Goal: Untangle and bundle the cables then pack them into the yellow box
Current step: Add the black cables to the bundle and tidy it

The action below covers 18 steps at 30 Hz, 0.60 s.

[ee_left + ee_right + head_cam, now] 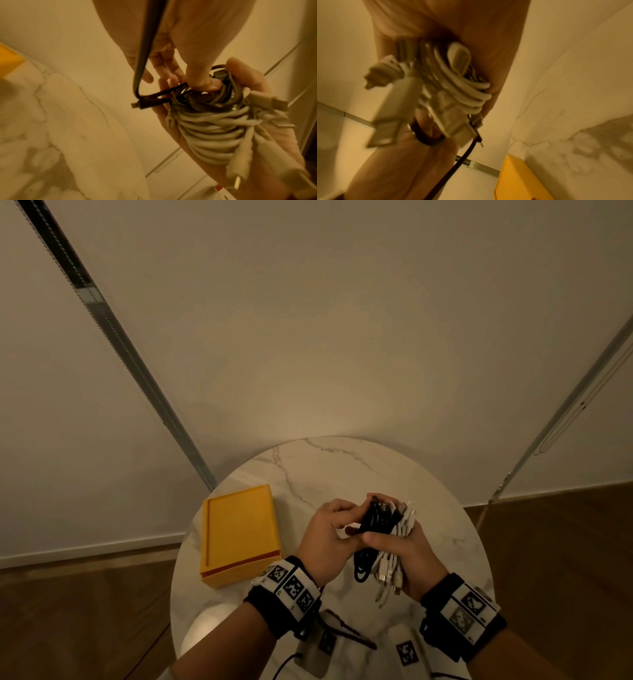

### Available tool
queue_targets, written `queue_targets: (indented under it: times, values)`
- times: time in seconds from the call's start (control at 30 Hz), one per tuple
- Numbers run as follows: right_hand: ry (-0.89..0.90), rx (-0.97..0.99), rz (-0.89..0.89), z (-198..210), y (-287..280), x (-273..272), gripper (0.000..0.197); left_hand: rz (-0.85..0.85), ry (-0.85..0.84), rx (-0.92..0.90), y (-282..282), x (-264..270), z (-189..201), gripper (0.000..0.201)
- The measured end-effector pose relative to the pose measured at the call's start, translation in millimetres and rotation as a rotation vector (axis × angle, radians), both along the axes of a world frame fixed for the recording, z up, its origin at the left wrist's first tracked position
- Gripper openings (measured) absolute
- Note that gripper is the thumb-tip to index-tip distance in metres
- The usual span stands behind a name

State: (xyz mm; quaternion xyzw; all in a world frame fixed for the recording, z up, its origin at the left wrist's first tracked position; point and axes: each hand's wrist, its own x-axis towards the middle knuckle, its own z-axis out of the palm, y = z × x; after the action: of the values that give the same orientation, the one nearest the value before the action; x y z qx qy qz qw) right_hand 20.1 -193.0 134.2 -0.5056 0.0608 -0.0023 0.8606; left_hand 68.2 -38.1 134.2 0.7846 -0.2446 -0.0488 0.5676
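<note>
My right hand (pixel 400 546) grips a bundle of coiled white cables (pixel 394 556) and black cables (pixel 376 517) above the round marble table (pixel 445 529). In the left wrist view the white cables (pixel 211 135) lie wound across the right palm, with white plugs sticking out. My left hand (pixel 334 529) pinches the black cable (pixel 154 100) at the top of the coil, thumb pressed into it. In the right wrist view the white cables (pixel 457 86) and plugs fill the frame, blurred. The yellow box (pixel 239 535) lies on the table's left side, apart from both hands.
Marker tags and a dark strap (pixel 346 630) lie on the table's near edge. A white wall stands behind the table, and wooden floor (pixel 565 542) shows on both sides.
</note>
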Motion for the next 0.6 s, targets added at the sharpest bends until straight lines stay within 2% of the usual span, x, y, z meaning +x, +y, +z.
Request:
queue_targets:
  times: [0.13,0.27,0.4,0.47,0.53,0.6]
  values:
    - [-0.016,-0.016,-0.027,0,-1,0,0.067,0.014,-0.021,0.038,-1,-2,-2,0.057]
    - [-0.001,-0.046,-0.080,4,-6,-2,0.068,-0.138,-0.009,0.153,0,-6,7,0.053]
    - [-0.025,-0.090,-0.090,1,-18,1,0.048,-0.116,-0.095,0.206,13,-8,12,0.042]
    - [-0.026,-0.109,-0.117,-2,-22,3,0.042,-0.132,-0.271,0.335,26,-9,14,0.038]
    - [-0.018,-0.114,-0.143,-5,-25,3,0.042,-0.244,-0.626,0.524,40,-9,15,0.046]
    - [0.007,-0.125,-0.181,-6,-25,3,0.056,-0.376,-0.960,0.694,48,-14,16,0.053]
